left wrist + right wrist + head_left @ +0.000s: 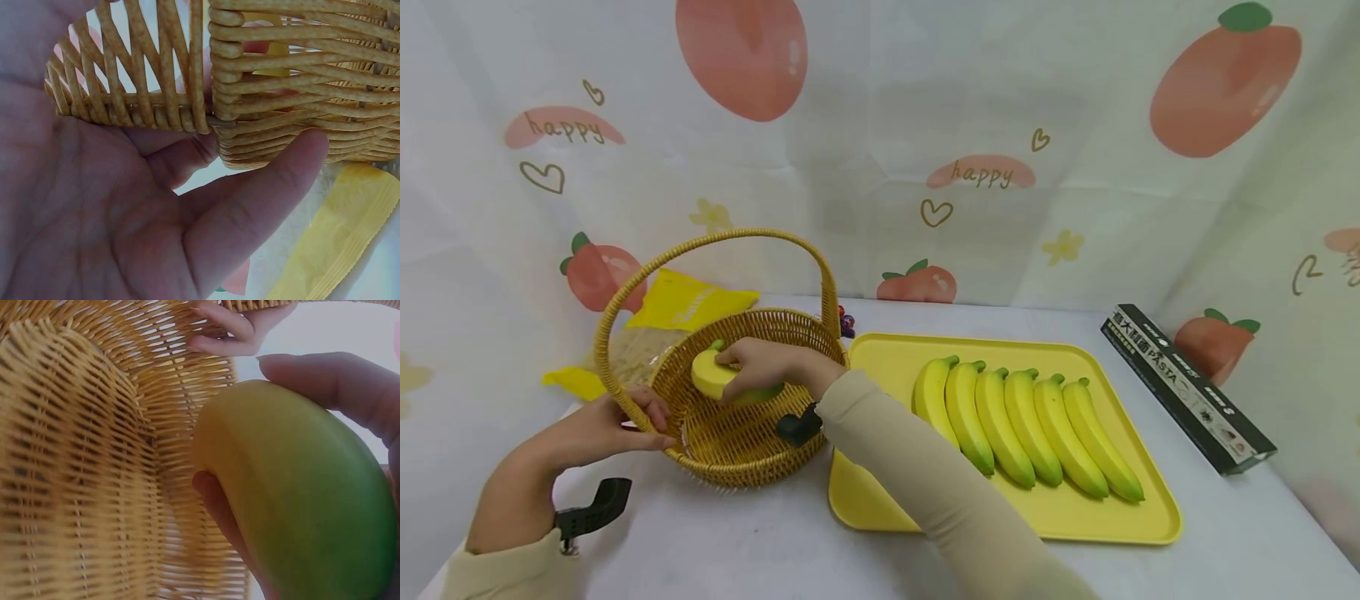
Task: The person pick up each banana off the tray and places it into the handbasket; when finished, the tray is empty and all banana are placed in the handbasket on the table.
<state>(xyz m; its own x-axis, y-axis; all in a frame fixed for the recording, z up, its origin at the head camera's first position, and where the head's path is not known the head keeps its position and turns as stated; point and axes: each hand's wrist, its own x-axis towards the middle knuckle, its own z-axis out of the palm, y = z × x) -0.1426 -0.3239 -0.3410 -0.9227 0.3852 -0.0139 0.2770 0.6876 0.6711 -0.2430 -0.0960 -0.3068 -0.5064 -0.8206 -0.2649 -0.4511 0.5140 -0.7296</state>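
My right hand [772,367] grips a yellow-green banana [707,373] inside the wicker basket [730,454]. In the right wrist view, thumb and fingers lie on both sides of the banana [281,469], above the woven inside. My left hand [598,429] holds the basket's near-left side where the tall handle [715,237] meets the rim. The left wrist view shows its thumb pressed against the outer weave [281,140], other fingers partly hidden behind the basket. Several bananas [1003,425] lie side by side on the yellow tray [880,508], right of the basket.
Behind and left of the basket lies a yellow bag [688,300] with a clear part. A black pasta box [1187,387] rests right of the tray. Small red and purple items [846,321] sit behind the basket. A printed cloth backdrop [865,183] hangs behind the table.
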